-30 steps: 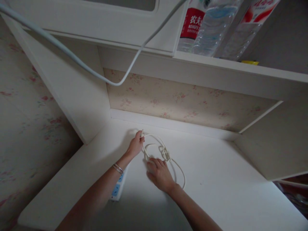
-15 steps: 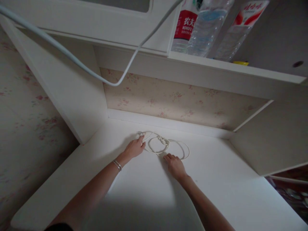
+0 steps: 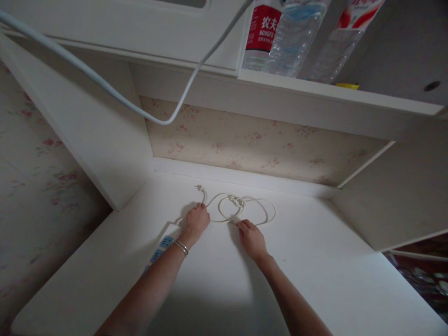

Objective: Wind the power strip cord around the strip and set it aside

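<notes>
A white power cord (image 3: 221, 210) lies in loose, tangled loops on the white desktop. My left hand (image 3: 198, 218) is closed around the cord at the left of the loops. Just beyond its fingers the cord's plug (image 3: 199, 187) lies with its prongs pointing left. A white power strip with blue sockets (image 3: 165, 241) rests left of my left wrist, partly hidden by the forearm. At the front edge of the coil, my right hand (image 3: 252, 239) pinches the cord between thumb and fingers.
A thick pale cable (image 3: 164, 122) hangs in front of the upper cabinet. Several plastic bottles (image 3: 296, 37) stand on the shelf at upper right. Side panels (image 3: 115, 130) and a low back strip (image 3: 245, 176) bound the white desk (image 3: 308, 270).
My left hand has drawn back slightly toward me, leaving the plug in sight beyond it. The power strip now shows beside the left forearm. My right hand has stayed nearly in place.
</notes>
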Demonstrator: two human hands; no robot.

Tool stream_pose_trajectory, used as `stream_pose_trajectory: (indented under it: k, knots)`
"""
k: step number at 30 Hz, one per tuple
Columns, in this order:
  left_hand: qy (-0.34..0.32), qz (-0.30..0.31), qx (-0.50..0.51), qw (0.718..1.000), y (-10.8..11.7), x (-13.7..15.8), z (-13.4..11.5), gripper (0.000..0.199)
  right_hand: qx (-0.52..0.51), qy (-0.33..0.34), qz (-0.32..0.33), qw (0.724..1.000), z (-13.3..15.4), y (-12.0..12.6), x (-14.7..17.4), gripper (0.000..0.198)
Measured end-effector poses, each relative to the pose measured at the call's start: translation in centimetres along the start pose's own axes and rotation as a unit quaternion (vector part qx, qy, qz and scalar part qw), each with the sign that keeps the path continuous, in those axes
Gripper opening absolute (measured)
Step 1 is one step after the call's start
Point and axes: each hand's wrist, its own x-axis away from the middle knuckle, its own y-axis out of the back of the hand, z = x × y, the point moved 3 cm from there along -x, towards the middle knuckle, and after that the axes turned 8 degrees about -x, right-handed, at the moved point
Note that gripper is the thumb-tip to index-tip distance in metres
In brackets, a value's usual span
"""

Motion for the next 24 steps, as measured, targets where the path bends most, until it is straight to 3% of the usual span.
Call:
stream_pose_trajectory:
  k: [4, 9, 16, 20, 24]
  knots:
    - [0.011, -0.034, 0.001, 0.999, -0.1, 1.0, -0.5, 0.043, -0.146, 0.055, -0.063, 0.986, 3.6, -1.1, 0.0, 0.027]
    - [0.005, -0.056, 0.022, 0.998, -0.6, 2.2, -0.5, 0.048, -0.288, 0.033, -0.099, 0.952, 6.1, -2.9, -1.2, 0.026]
    - [-0.051, 0.020, 0.067, 0.996, -0.7, 1.7, 1.8, 0.068, -0.295, -0.011, -0.074, 0.953, 5.1, -5.0, -1.2, 0.035]
    - [-0.088, 0.026, 0.052, 0.994, -0.7, 1.6, 2.3, 0.056, -0.281, -0.009, -0.058, 0.958, 4.6, -4.5, -0.9, 0.034]
    - [-0.068, 0.010, 0.075, 0.995, -0.5, 1.9, 1.8, 0.043, -0.283, -0.045, -0.024, 0.958, 4.5, -4.1, -1.3, 0.028]
